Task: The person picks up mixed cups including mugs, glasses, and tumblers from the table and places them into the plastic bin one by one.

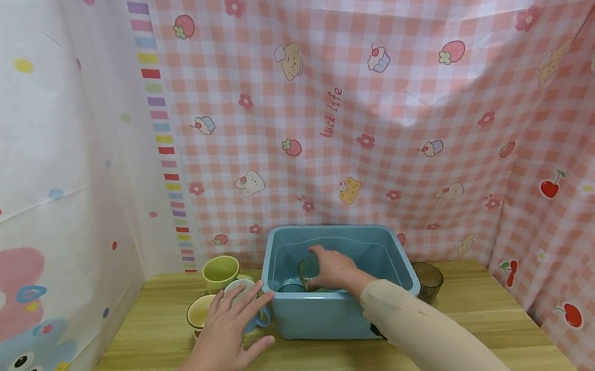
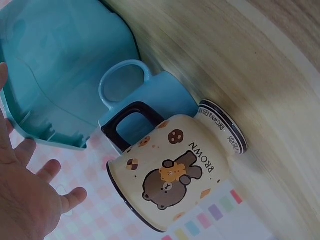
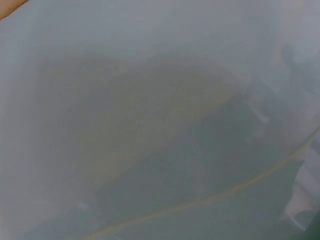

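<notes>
Reaching into a blue plastic bin, my right hand holds a greenish clear glass between thumb and fingers. Another glass rim shows beside it, inside the bin. My left hand hovers with spread fingers in front of the mugs, left of the bin. Among them are a blue mug and a cream mug with a brown bear print and dark handle. Behind stands a green mug. The right wrist view is a blurred close-up of a translucent surface.
A brown tinted glass stands right of the bin on the wood-grain table. Behind the table hangs a pink checked cloth, close to the bin's back. A white printed cloth borders the left side.
</notes>
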A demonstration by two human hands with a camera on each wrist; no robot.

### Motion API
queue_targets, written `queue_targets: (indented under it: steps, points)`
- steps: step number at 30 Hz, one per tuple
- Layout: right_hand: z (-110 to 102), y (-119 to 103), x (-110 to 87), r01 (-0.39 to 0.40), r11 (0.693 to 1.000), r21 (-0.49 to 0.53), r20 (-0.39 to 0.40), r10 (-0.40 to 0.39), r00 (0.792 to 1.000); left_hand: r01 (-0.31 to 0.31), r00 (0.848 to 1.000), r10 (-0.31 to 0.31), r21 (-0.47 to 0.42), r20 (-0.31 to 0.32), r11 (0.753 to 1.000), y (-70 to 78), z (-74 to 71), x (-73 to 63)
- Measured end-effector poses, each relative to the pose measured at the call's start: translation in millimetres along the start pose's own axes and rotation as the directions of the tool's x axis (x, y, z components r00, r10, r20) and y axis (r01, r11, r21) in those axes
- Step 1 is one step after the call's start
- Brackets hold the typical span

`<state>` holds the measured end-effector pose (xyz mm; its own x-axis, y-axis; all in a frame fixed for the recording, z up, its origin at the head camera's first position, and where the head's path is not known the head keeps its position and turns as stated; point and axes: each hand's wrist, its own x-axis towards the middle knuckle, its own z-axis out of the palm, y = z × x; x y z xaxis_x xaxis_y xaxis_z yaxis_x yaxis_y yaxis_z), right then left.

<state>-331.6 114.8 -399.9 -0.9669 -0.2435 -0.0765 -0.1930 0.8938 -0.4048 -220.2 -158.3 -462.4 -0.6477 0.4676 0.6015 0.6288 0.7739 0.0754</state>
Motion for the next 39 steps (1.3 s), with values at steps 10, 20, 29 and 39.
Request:
queue_targets:
  steps: [10,20,29,39]
  points:
    - [2.9,-4.8,2.5,-0.045,0.998,-0.043,0.021,0.046,0.999,-0.003,1.0,0.003,-0.01,-0.004,1.0,-0.9,2.0,-0.4]
    - [4.6,-3.5,4.6,-0.088,0.996,0.006,0.072,0.087,0.994,-0.004,1.0,0.004,-0.013,-0.011,1.0,-0.7,2.9,-0.5]
    - [4.3,-3.7,3.9,-0.092,0.996,0.004,0.107,0.091,0.99,0.004,1.0,-0.004,-0.01,-0.012,1.0,0.2,2.3,-0.7]
    - [4.7,-2.9,2.0,-0.098,0.992,0.077,0.129,0.087,0.988,-0.002,1.0,0.001,-0.017,-0.014,1.0,-0.4,2.5,-0.4]
